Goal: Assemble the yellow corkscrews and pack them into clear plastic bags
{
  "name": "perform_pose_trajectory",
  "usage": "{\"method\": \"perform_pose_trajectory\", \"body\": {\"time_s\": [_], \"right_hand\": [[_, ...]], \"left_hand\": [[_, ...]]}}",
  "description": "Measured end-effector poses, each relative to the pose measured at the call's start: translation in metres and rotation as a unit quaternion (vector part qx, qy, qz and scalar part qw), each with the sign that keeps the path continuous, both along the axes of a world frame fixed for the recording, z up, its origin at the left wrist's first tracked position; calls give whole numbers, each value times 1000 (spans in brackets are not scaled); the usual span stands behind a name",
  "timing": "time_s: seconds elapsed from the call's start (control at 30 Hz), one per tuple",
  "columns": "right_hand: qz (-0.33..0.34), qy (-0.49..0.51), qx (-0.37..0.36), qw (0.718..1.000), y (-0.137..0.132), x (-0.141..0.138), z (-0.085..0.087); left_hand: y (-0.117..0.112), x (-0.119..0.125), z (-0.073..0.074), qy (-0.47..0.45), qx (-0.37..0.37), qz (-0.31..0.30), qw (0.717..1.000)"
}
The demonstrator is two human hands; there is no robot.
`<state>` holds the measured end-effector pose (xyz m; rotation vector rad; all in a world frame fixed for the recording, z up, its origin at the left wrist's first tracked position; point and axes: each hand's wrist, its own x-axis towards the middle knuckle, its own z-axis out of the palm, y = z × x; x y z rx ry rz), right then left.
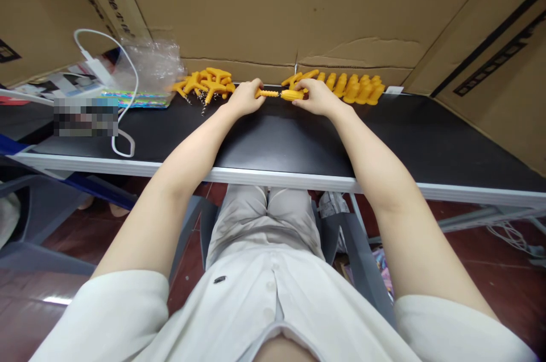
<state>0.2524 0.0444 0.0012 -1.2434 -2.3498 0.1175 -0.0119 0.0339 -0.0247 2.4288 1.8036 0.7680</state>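
My left hand (pixel 248 97) is closed on a yellow corkscrew (pixel 269 93), whose ridged shank and metal tip point right. In my right hand (pixel 316 97) is a yellow sleeve (pixel 292 95), gripped by its right end. The corkscrew's tip faces the sleeve's near end, and I cannot tell whether they touch. Left of my left hand lies a heap of yellow T-handled corkscrews (pixel 213 82) with bare metal spirals. Several yellow sleeves (pixel 358 89) stand in rows to the right of my right hand. Behind that hand lie a few yellow T-handled pieces (pixel 303 76), partly hidden by my fingers.
Cardboard walls (pixel 273 4) close off the back and sides of the black table (pixel 281 140). At the left are a clear plastic bag (pixel 149 63), a white cable (pixel 135 75) and a colourful flat packet (pixel 140 99). A small white piece (pixel 393 90) lies beyond the sleeves.
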Motion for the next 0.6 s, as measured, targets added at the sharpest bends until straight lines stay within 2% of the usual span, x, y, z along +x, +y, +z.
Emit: {"method": "perform_pose_trajectory", "body": {"time_s": [0.17, 0.27, 0.4, 0.6], "right_hand": [[-1, 15, -13, 1000, -4, -2, 1], [-18, 77, -64, 995, -4, -5, -1], [-6, 172, -167, 971, -7, -7, -2], [26, 243, -223, 944, -12, 1, -1]], "left_hand": [[-2, 2, 0, 16, -25, -43, 999], [-1, -2, -1, 21, -31, -32, 999], [-1, -7, -1, 29, -24, -15, 999], [-7, -6, 2, 41, -17, -1, 999]]}}
